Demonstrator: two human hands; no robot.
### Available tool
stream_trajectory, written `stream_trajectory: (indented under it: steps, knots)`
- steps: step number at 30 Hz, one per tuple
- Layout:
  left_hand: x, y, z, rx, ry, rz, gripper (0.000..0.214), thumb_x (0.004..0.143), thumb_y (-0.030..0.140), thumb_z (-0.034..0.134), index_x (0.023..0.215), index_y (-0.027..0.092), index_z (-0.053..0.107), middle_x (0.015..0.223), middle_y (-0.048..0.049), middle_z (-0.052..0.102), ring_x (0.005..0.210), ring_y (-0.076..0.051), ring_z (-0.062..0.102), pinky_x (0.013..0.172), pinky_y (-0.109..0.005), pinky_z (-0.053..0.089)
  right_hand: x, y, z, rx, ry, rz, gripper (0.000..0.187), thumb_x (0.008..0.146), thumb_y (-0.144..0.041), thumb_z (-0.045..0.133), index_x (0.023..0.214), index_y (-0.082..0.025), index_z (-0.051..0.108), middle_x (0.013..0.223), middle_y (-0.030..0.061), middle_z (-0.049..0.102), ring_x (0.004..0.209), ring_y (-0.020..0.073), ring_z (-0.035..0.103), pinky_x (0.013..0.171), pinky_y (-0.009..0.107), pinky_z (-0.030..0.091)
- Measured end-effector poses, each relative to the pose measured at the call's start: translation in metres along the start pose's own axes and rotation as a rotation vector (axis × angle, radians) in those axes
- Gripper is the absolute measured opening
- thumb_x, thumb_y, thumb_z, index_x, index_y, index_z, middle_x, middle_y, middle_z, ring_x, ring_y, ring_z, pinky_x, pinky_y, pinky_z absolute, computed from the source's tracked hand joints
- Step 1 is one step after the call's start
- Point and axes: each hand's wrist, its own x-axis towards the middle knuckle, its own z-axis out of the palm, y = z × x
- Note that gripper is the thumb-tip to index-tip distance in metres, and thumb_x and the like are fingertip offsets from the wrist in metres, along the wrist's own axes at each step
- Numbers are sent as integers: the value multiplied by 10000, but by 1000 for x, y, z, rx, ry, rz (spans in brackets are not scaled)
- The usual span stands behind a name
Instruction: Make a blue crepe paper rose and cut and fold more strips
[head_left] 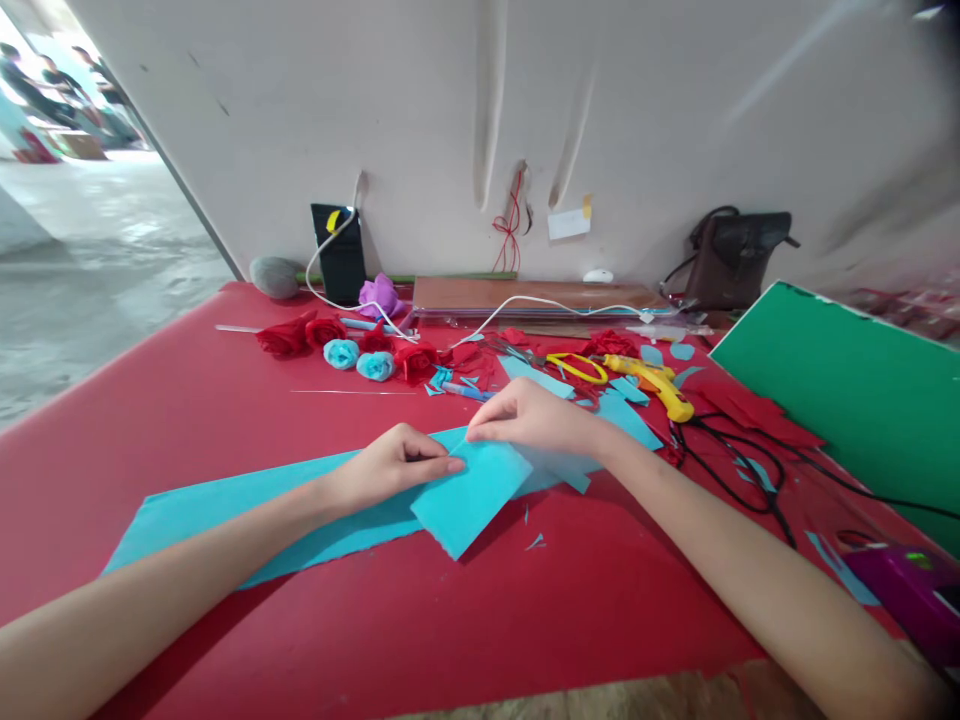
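A long strip of light-blue crepe paper point(315, 555) lies across the red table, its right part folded over into a slanted flap point(469, 505). My left hand point(390, 465) pinches the paper at the fold, thumb on top. Just to the right, my right hand point(529, 415) pinches the flap's upper edge between thumb and fingertips. More blue paper lies under and beyond the right wrist. Small blue scraps point(535, 542) rest on the table near the flap.
Beyond my hands lie red paper roses point(285, 338), blue paper roses point(375, 367), yellow-handled scissors point(577, 368) and a yellow glue gun point(652, 385) with a black cord. A green board point(847, 390) leans at right. A phone point(339, 255) stands against the wall.
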Motion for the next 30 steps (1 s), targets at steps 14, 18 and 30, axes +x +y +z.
stream_trajectory:
  steps: [14,18,30]
  knots:
    - [1,9,2,-12,118,40,430,856,375,470,513,140,579,510,-10,617,553,-98,531,640,-197,412,-10,5,-35,-41,154,35,309,733,-431,600,752,-137,694,569,-14,495,528,67,364,506,235,301]
    - [2,9,2,-19,135,42,437,850,384,474,500,140,567,490,-10,603,570,-106,550,682,-208,428,-9,4,-34,-17,152,36,321,729,-441,604,756,-132,684,571,-20,483,521,63,355,499,234,287]
    - [0,5,1,-129,146,59,410,878,390,444,607,120,591,568,-13,619,531,-93,554,592,-206,426,-3,2,-23,74,211,35,356,735,-477,580,616,-152,499,567,-46,365,537,67,348,492,225,263]
